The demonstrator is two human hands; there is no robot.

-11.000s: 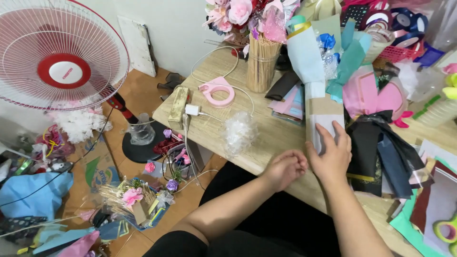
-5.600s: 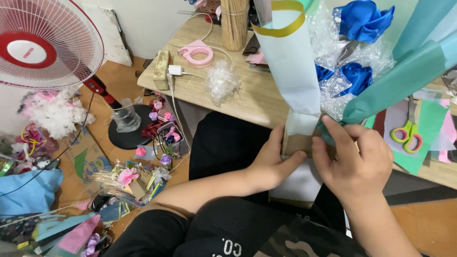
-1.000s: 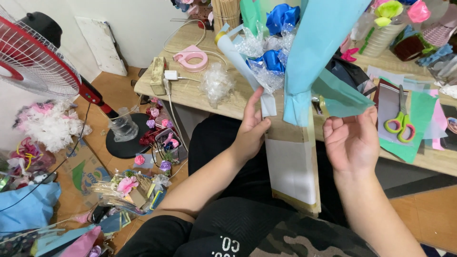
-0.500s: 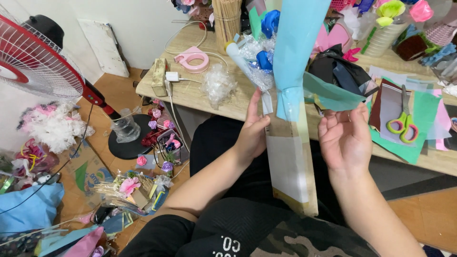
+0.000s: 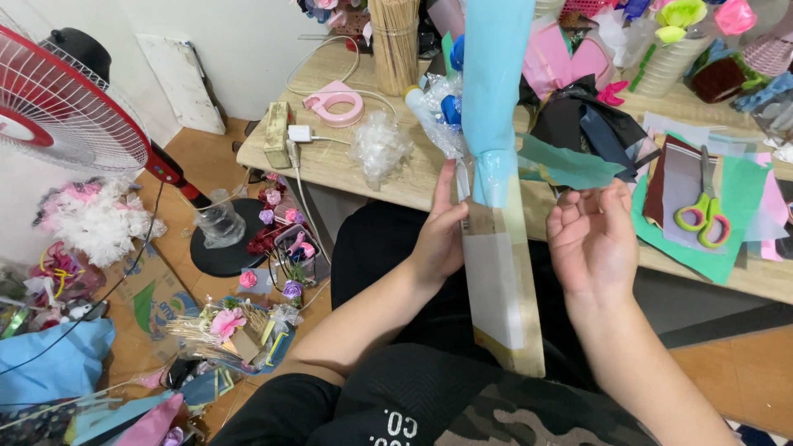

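From the head camera I see my left hand (image 5: 438,239) with its fingers closed around a tall bouquet wrapped in light blue paper and clear cellophane (image 5: 491,107), held upright over my lap, its long cardboard base (image 5: 500,289) pointing toward six o'clock. My right hand (image 5: 591,239) hovers open, palm up, at three o'clock of the wrap, gripping nothing. The wrap looks mostly formed (I judge the loose teal sheet (image 5: 570,165) still needs fixing). Green-handled scissors (image 5: 702,206) lie on the wooden tabletop (image 5: 330,165).
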